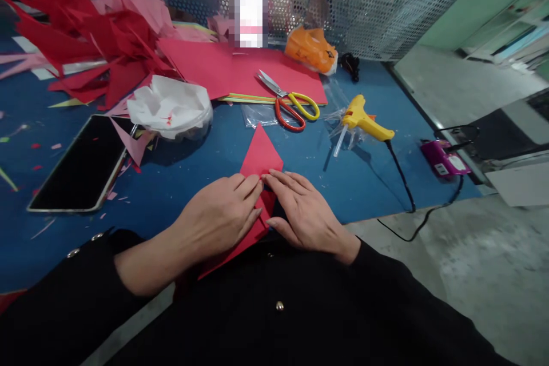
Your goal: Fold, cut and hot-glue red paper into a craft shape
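Both forearms, in black sleeves (394,280), come in over the near edge of the blue-topped bench (163,174) and angle inward until the hands almost meet at the middle of that edge. Beneath them lies a piece of red paper with angular, pointed corners (262,151), one tip aimed at the far edge and the lower corner reaching the near edge, close against the person's dark clothing. The left hand (217,214) is palm down, its fingers bent and bunched together, tips on the paper's middle; I cannot tell whether it pinches the paper or merely presses. The right hand (306,211) lies lower and flatter, its fingers nearly straight and side by side, thumb spread apart, fingertips touching the paper just beside the left hand's. Beyond the paper's tip, towards the far edge, a pair of scissors with one red and one yellow handle (281,93) rests partly on a stack of red sheets (197,63). Nearer the right edge sits a yellow glue gun with a black cord (364,120).
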A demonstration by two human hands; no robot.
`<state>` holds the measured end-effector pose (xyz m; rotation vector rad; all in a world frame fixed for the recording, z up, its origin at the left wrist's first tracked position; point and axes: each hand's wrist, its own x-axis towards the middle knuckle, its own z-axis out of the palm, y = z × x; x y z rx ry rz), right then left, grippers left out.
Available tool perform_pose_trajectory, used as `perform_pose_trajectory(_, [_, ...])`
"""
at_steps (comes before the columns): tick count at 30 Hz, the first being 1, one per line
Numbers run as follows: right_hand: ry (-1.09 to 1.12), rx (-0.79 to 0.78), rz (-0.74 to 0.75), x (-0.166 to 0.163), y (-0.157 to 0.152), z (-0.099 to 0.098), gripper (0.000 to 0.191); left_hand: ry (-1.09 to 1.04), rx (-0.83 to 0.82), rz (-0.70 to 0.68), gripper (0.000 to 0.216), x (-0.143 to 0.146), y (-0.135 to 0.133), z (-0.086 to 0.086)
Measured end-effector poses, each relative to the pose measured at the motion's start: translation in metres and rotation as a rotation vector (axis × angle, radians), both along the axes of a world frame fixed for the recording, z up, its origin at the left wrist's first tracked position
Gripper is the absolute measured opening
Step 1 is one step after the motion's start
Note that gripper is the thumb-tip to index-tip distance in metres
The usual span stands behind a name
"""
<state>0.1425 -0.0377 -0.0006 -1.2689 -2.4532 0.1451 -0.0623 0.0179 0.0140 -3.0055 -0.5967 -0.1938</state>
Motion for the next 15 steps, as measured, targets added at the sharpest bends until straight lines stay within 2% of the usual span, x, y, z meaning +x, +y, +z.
perform_pose_trajectory(3, [-0.004,-0.005,-0.010,-0.001,0.001,-0.001,0.073,-0.127,0.005,0.028,0.037,-0.005,-0.004,-0.001])
perform_pose_trajectory(6, [0.006,-0.025,-0.016,0.000,0.000,-0.001,0.070,-0.323,-0.052,0.163,0.030,-0.014,-0.006,-0.004])
perform_pose_trajectory(9, [0.002,-0.039,-0.015,0.000,0.000,0.000,0.068,-0.371,-0.082,0.256,0.025,-0.019,-0.008,-0.007])
perform_pose_trajectory(15, [-0.020,-0.013,-0.010,-0.001,0.000,0.000,0.069,-0.247,0.081,0.130,0.030,-0.016,-0.007,-0.006])
